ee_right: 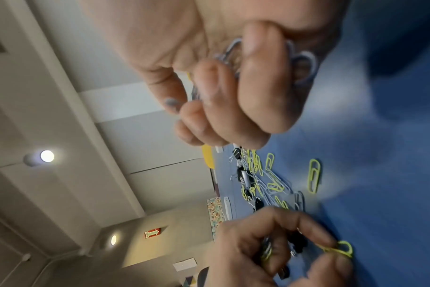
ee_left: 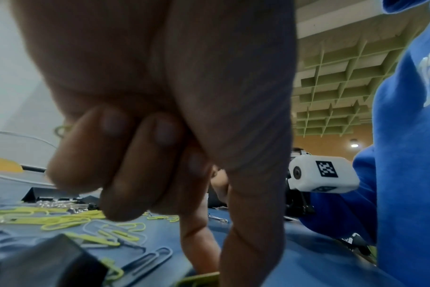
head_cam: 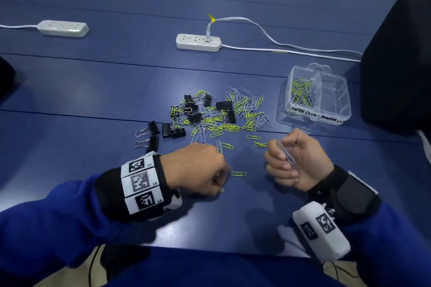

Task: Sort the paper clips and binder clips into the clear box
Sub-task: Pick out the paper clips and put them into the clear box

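A heap of yellow-green and silver paper clips (head_cam: 229, 112) mixed with black binder clips (head_cam: 224, 105) lies mid-table. The clear box (head_cam: 316, 95) stands at the right, with paper clips in its left compartment; the right one looks empty. My left hand (head_cam: 198, 168) is knuckles-up near the table and pinches a yellow-green paper clip (ee_right: 339, 250) between thumb and forefinger. My right hand (head_cam: 293, 161) is palm-up with its fingers curled round a bunch of silver paper clips (head_cam: 285, 152). A single yellow-green clip (head_cam: 238, 173) lies between the hands.
Two white power strips (head_cam: 198, 42) (head_cam: 63, 28) with cables lie farther back on the blue table (head_cam: 116, 91). A dark bulky object (head_cam: 396, 65) stands right of the box. A few binder clips (head_cam: 151, 135) sit apart left of the heap.
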A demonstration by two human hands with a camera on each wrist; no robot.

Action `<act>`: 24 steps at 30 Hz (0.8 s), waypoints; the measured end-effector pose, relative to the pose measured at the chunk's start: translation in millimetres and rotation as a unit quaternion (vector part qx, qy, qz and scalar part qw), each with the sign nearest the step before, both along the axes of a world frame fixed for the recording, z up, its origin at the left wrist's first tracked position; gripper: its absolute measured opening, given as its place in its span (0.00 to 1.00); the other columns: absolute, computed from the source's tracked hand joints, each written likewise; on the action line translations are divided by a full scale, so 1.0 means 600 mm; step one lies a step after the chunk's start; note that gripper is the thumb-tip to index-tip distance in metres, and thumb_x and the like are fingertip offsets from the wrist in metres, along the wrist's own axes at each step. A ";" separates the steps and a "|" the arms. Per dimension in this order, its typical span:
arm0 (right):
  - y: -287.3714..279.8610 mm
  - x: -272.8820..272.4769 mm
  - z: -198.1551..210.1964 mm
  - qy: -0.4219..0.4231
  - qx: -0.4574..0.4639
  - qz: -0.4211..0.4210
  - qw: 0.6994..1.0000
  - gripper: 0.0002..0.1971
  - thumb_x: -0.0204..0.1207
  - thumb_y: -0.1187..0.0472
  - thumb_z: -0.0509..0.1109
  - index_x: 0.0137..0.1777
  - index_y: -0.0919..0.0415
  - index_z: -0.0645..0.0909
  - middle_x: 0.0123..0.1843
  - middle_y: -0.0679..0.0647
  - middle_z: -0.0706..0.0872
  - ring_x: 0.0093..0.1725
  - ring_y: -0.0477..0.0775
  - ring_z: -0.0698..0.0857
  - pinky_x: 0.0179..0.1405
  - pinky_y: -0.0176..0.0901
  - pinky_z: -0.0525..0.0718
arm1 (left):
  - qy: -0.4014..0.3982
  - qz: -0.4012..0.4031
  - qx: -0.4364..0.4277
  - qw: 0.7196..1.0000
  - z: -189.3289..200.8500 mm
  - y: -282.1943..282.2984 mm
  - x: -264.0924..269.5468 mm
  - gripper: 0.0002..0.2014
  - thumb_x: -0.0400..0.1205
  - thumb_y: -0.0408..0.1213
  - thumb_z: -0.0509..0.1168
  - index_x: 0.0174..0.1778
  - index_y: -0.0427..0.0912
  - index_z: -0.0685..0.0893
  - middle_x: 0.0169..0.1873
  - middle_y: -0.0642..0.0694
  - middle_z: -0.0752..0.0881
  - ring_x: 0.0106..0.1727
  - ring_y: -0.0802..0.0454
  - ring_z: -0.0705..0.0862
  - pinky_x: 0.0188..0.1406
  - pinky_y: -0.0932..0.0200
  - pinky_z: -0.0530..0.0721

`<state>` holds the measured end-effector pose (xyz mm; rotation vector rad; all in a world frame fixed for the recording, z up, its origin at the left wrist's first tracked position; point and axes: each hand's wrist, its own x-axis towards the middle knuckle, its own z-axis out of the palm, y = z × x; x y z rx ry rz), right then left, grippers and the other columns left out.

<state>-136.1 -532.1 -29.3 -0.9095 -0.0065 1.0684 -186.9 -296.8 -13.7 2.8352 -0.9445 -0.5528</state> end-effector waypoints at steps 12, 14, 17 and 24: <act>0.034 -0.027 -0.001 -0.389 -0.470 0.017 0.792 0.11 0.75 0.58 0.62 0.31 0.53 0.79 0.21 0.46 0.75 0.18 0.44 0.69 0.22 0.37 0.68 | 0.066 0.014 -0.029 0.997 -0.025 0.018 -0.011 0.06 0.77 0.46 0.64 0.45 0.49 0.80 0.44 0.55 0.79 0.43 0.50 0.80 0.42 0.55 0.81; 0.036 -0.034 0.010 -0.527 -0.536 0.063 0.657 0.06 0.70 0.53 0.69 0.33 0.49 0.80 0.21 0.40 0.78 0.24 0.42 0.74 0.32 0.38 0.73 | 0.062 0.012 -0.033 0.997 -0.026 0.019 -0.012 0.06 0.78 0.46 0.63 0.45 0.49 0.79 0.45 0.55 0.78 0.44 0.50 0.80 0.42 0.55 0.81; 0.046 -0.037 0.014 -0.592 -0.540 0.123 0.586 0.05 0.68 0.46 0.72 0.40 0.44 0.83 0.22 0.41 0.75 0.32 0.44 0.74 0.40 0.40 0.76 | 0.048 0.001 -0.032 0.998 -0.026 0.019 -0.015 0.05 0.80 0.46 0.62 0.46 0.50 0.79 0.47 0.54 0.78 0.46 0.49 0.80 0.45 0.53 0.81; 0.088 -0.042 0.019 -0.637 -0.562 0.196 0.489 0.12 0.73 0.45 0.69 0.56 0.41 0.83 0.52 0.49 0.87 0.57 0.58 0.83 0.51 0.46 0.78 | 0.055 -0.007 -0.068 0.996 -0.012 0.024 -0.020 0.02 0.80 0.43 0.64 0.45 0.50 0.78 0.44 0.53 0.82 0.44 0.51 0.80 0.42 0.54 0.79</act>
